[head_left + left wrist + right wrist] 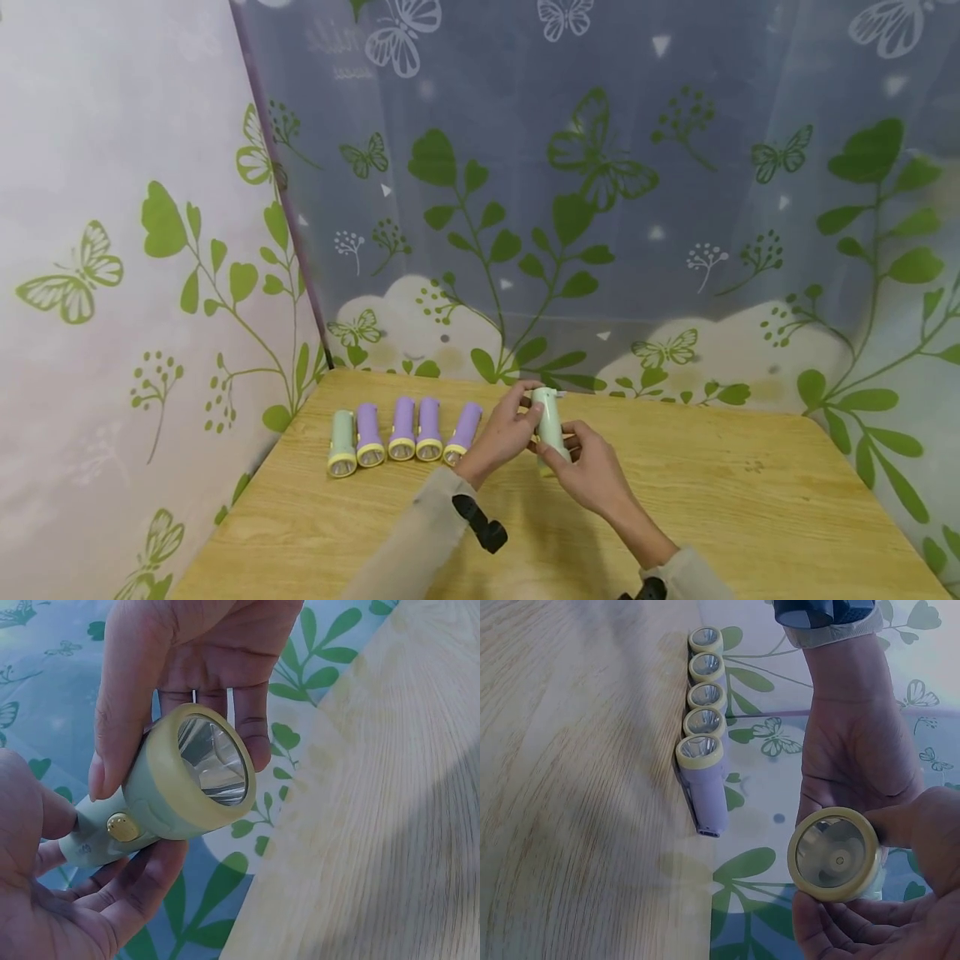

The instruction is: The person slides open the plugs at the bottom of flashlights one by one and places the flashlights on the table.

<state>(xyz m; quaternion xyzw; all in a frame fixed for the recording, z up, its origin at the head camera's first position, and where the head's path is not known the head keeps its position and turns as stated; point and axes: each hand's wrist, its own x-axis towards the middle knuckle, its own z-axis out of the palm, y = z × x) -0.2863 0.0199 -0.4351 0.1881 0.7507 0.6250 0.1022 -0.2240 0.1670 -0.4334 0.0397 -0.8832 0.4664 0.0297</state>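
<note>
Both hands hold a pale green flashlight up over the table. Its tail end is gripped by the left hand, fingers and thumb curled around it. Nearer the lamp end, the right hand pinches the body between thumb and fingers. In the left wrist view the flashlight's yellow rim surrounds a shiny reflector, and a round yellow button sits on its side. The right wrist view looks straight into the lens; most of the body is hidden behind it.
Left of the hands, a row lies on the wooden table: one green flashlight at the far left, then several purple flashlights, lenses toward me. A patterned curtain hangs behind the table and another fabric panel at left.
</note>
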